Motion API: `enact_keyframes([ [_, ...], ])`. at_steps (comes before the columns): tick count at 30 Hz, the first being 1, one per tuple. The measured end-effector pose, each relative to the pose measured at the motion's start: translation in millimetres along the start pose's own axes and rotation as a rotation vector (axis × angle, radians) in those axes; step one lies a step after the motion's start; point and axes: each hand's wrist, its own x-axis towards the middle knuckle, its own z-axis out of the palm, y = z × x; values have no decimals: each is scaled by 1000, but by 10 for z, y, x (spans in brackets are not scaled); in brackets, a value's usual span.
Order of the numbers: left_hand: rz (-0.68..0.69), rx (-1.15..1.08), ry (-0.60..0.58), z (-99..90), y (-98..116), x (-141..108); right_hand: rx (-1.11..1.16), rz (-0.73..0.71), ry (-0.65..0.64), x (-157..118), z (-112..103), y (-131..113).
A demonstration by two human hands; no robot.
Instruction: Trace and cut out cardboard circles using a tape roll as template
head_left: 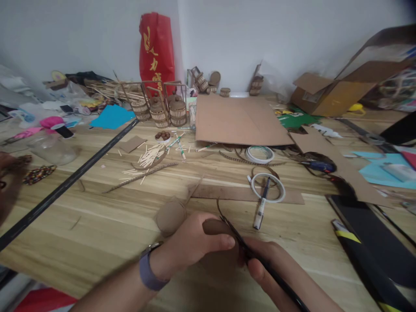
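Note:
A round piece of brown cardboard (222, 255) is held in my left hand (198, 236), thumb lying on its face and fingers behind it. My right hand (266, 255) is closed around a long black tool, apparently scissors (242, 245), whose blades meet the cardboard's right edge. A thin cardboard sliver (219, 207) curls up at the blades. The tips are blurred, so how far apart they stand is unclear. Just beyond my left hand lie cardboard discs (170, 215). A pen (261, 206) rests across a white tape ring (281, 190) on the table.
A large cardboard sheet (240, 121) lies ahead, with small lidded baskets (159, 115) to its left. Matchsticks (151, 155) are scattered mid-table. On the right are a utility knife (357, 255) and glue gun (320, 165). Another person's hand (8, 173) shows at the left edge.

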Motion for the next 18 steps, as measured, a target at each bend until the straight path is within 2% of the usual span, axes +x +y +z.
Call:
enact_keyframes([
  [9, -37, -8, 32, -25, 9, 20, -16, -3, -19, 5, -23, 38],
  [12, -89, -63, 160, -11, -13, 35, -51, -9, 18, 13, -10, 80],
  [14, -133, -188, 229, 19, -30, 42, -78, -29, 71, 23, 3, 105],
  [15, -142, -262, 223, 39, -38, 44, -90, -34, 94, 29, 11, 112],
  [18, -99, -406, 104, 99, -57, 35, -117, -51, 144, 46, 38, 112],
])
